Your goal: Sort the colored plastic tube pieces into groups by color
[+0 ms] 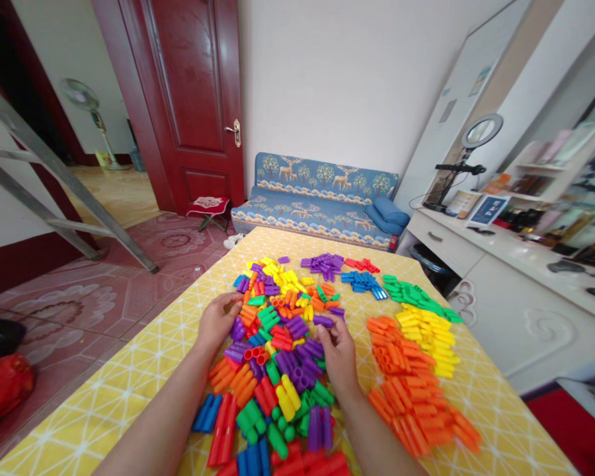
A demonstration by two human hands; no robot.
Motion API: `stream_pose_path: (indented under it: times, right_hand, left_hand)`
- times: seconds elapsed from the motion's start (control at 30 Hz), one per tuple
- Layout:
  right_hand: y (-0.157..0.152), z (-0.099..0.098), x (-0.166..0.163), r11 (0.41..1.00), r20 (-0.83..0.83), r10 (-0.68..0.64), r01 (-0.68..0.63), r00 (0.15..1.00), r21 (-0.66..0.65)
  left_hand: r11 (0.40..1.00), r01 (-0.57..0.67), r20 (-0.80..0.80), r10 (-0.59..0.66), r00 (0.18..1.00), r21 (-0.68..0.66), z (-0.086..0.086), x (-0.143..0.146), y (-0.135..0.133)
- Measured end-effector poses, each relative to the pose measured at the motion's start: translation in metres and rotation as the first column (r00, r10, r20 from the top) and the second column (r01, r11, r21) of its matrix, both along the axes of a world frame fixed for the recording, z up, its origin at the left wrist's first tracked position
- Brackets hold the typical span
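Note:
A big mixed heap of coloured plastic tube blocks (pixel 277 344) covers the middle of a table with a yellow patterned cloth (pixel 129 383). My left hand (pixel 217 322) rests at the heap's left edge, its fingers curled against orange and purple pieces. My right hand (pixel 338 352) is on the heap's right side, its fingers pinched on a purple block (pixel 323 321). Sorted piles lie to the right and beyond: orange (pixel 409 383), yellow (pixel 429 334), green (pixel 416 296), blue (pixel 363 283), red (pixel 361 265) and purple (pixel 323 264).
A white dresser (pixel 515 297) with a ring light (pixel 480 132) stands close on the right. A blue sofa (pixel 317 201) lies beyond the table's far end. A dark red door (pixel 188 99), a small stool (pixel 208 208) and a metal ladder (pixel 54 178) are to the left.

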State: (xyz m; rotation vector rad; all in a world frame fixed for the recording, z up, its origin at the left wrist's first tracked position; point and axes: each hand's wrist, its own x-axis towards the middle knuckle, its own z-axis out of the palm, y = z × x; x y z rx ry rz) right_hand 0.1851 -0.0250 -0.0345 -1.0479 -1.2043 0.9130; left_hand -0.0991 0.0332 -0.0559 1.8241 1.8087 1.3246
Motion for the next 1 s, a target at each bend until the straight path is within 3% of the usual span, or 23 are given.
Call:
stream_pose_path:
  times: [0.4,0.67,1.0]
  right_hand:
    - [-0.0011,0.0002,0.0017,1.000,0.036,-0.031,0.032,0.999,0.000]
    - [-0.0003,0.0027,0.0046,0.982,0.158,-0.122,0.096,0.980,0.164]
    - [-0.0054,-0.0010,-0.0014,0.999,-0.007,-0.033,0.033,0.999,-0.017]
  left_hand:
    - [1.000,0.004,0.002,-0.004,1.000,-0.006,-0.0004,-0.0006,-0.0004]
    - [1.000,-0.004,0.003,0.004,1.000,-0.014,0.0036,0.0012,-0.0024]
    - [1.000,0.013,0.023,-0.013,1.000,-0.021,0.0029,0.0016,-0.0021]
